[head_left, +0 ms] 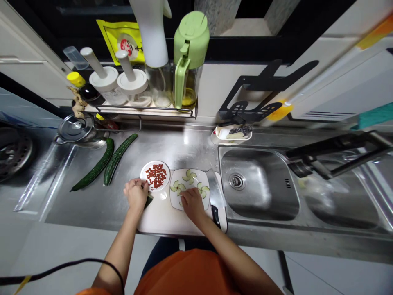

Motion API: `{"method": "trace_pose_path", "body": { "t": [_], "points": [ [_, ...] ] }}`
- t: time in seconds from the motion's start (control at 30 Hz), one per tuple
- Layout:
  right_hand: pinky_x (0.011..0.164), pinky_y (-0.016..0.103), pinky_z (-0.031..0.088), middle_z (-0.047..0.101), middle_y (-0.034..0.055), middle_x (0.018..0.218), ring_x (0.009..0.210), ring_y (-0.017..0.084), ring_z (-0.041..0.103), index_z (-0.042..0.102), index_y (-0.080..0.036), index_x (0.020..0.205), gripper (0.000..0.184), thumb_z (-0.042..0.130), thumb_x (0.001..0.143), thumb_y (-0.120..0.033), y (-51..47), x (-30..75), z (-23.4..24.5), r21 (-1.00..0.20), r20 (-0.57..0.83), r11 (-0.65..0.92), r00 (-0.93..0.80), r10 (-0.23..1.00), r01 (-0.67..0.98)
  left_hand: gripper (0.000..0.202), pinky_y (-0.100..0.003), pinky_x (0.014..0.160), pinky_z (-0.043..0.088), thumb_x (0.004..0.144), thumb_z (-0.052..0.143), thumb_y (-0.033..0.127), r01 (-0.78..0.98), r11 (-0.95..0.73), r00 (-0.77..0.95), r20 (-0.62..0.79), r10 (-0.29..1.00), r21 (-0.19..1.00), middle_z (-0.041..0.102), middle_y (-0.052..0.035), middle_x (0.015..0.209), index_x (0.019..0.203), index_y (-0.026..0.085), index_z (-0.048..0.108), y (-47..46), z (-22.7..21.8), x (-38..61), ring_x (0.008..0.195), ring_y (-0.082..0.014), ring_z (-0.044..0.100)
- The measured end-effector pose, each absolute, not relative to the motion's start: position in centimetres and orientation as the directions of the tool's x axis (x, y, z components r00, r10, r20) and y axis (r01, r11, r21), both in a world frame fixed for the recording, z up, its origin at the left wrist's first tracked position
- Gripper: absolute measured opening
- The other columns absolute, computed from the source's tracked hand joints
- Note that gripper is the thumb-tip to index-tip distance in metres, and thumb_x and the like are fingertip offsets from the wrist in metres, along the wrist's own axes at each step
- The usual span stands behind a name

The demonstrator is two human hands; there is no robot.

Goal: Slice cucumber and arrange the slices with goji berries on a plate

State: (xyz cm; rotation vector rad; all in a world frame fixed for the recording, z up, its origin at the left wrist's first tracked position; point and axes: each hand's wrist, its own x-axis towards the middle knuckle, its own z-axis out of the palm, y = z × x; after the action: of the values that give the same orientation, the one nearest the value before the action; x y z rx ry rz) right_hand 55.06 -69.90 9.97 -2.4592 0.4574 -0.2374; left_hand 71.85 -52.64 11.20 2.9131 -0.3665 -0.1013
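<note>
Head view: find red bits (156,175) on round dish (142,174), ahead-right of curled left hand (136,194). Find cucumber slices (189,176) on square plate (175,175), around nearer, bunched right hand (193,203). Cannot tell contents of either grip.

- Moderate, cool-white light, seemingly from overhead; the black window frame (239,51) at one o'clock is deeply dark.
- The brushed stainless-steel counter (92,205) shows a white glare spot at twelve o'clock from the white squarish plate (175,198).
- Hazy glare fills part of the rectangular steel sink basin (267,196) at four o'clock.
- Wide-angle distortion stretches the edges: the round dark stove burner (14,153) at nine o'clock and the angular black faucet (334,153) at three o'clock look blurred.
</note>
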Motion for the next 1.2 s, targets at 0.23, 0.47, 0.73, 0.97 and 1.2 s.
{"method": "trace_pose_path", "body": {
  "t": [0.23,0.47,0.73,0.97,1.2],
  "points": [
    [0.076,0.031,0.036,0.061,0.0048,0.08,0.083,0.02,0.043,0.066,-0.019,0.085,0.017,0.05,0.082,-0.012,-69.8,55.1,10.0,-0.614,0.058,-0.744,0.925,-0.376,-0.264,0.025,-0.039,0.084,0.031,0.078,0.05,0.036,-0.245,-0.944,0.963,-0.054,-0.263,0.219,0.061,-0.0075,0.101,0.081,0.022,0.07,-52.6,10.8,72.5,0.1,-0.0255,0.045],
    [0.076,0.031,0.036,0.061,0.0051,0.079,0.082,0.02,0.044,0.066,-0.018,0.086,0.017,0.05,0.082,-0.013,-69.9,55.2,10.3,-0.604,0.069,-0.754,0.926,-0.372,-0.258,0.027,-0.038,0.087,0.033,0.078,0.049,0.037,-0.185,-0.924,0.975,-0.058,-0.216,0.335,0.065,-0.0057,0.098,0.08,0.022,0.071,-51.6,10.1,73.0,0.097,-0.0247,0.049],
    [0.077,0.032,0.035,0.06,0.0056,0.078,0.082,0.02,0.045,0.066,-0.018,0.085,0.018,0.049,0.082,-0.013,-70.2,55.2,10.4,-0.594,0.051,-0.755,0.923,-0.38,-0.278,0.025,-0.037,0.089,0.037,0.075,0.052,0.037,-0.223,-0.852,0.959,-0.049,-0.278,0.474,0.068,-0.0065,0.09,0.076,0.021,0.071,-51.7,9.3,73.3,0.092,-0.0226,0.055],
    [0.083,0.033,0.033,0.062,0.0044,0.085,0.085,0.02,0.046,0.065,-0.02,0.088,0.015,0.051,0.082,-0.018,-68.9,58.5,10.9,-0.662,0.034,-0.706,0.93,-0.366,-0.253,0.021,-0.036,0.088,0.04,0.072,0.057,0.039,-0.181,-0.738,0.954,-0.068,-0.293,0.65,0.068,-0.0047,0.086,0.071,0.022,0.071,-53.4,9.0,71.8,0.088,-0.0208,0.058],
    [0.081,0.028,0.033,0.065,-0.0007,0.076,0.075,0.014,0.053,0.064,-0.02,0.077,0.007,0.058,0.079,-0.022,-67.1,63.4,11.1,-0.798,-0.045,-0.529,0.904,-0.425,-0.289,0.019,-0.034,0.087,0.044,0.071,0.06,0.038,-0.111,-0.608,0.933,-0.129,-0.337,0.786,0.068,-0.0039,0.084,0.072,0.022,0.071,-54.4,9.4,70.6,0.088,-0.0189,0.059]
  ]
}}
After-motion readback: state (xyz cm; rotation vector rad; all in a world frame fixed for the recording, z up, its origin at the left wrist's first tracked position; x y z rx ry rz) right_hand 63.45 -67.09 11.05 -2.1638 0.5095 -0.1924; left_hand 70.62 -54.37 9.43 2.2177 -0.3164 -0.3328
